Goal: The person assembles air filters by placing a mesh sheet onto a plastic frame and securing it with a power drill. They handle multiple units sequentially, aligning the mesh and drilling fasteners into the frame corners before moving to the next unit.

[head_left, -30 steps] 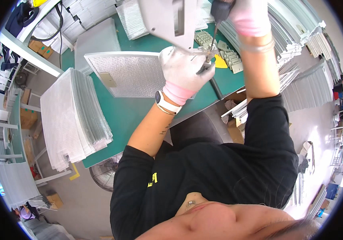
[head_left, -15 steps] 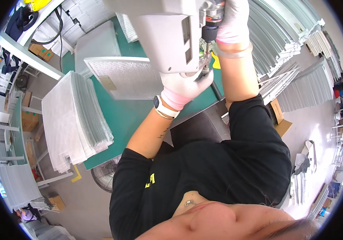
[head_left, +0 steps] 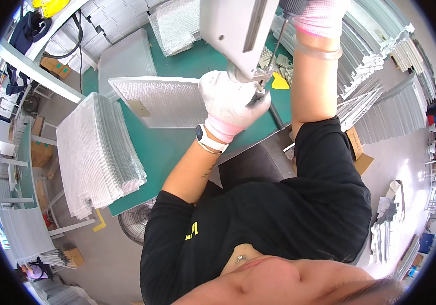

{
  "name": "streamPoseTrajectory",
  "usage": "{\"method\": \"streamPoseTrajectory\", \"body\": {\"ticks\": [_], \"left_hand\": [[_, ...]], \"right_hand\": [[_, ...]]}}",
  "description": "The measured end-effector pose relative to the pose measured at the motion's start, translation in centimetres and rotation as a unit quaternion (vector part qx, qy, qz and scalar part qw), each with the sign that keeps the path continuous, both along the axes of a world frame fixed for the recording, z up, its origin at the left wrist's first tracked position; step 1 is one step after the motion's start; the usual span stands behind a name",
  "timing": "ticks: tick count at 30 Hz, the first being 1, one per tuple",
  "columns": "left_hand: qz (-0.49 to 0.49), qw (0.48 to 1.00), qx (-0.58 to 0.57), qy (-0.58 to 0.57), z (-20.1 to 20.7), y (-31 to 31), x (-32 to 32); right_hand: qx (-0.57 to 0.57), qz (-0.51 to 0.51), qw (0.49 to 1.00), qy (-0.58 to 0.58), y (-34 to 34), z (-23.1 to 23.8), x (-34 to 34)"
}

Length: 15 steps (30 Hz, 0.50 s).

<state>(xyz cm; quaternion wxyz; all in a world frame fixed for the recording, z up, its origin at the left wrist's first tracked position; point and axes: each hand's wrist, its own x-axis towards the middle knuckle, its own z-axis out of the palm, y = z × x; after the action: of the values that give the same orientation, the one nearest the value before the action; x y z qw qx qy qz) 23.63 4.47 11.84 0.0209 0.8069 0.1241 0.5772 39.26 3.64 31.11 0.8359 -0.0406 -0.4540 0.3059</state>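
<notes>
The panel (head_left: pixel 169 101) is sitting beside my left hand (head_left: pixel 230 100), half-curled at the machine (head_left: pixel 233 33), hold unclear; my right hand (head_left: pixel 324 12) is gripping the driver (head_left: pixel 293 6), whose slanting bit (head_left: pixel 279 40) could be slipping into my thumb (head_left: pixel 263 103).

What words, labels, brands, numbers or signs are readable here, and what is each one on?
Nothing reads clearly enough to quote.
Black shirt: yellow lettering on the chest, partly lost in folds.
Left forearm: dark marks, too small to read.
Watch: face too small to read.
Driver: no text visible on the part in view.
</notes>
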Motion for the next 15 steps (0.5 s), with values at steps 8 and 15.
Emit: {"method": "streamPoseTrajectory", "body": {"ticks": [8,15], "left_hand": [[0.025,0.999,0.017,0.011,-0.2,0.1,-0.4],[0.025,0.999,0.030,0.004,0.3,-0.2,-0.3]], "right_hand": [[-0.022,0.002,1.000,0.010,0.1,-0.7,-0.6],[-0.059,-0.016,0.998,-0.015,-0.3,-0.9,-0.8]]}}
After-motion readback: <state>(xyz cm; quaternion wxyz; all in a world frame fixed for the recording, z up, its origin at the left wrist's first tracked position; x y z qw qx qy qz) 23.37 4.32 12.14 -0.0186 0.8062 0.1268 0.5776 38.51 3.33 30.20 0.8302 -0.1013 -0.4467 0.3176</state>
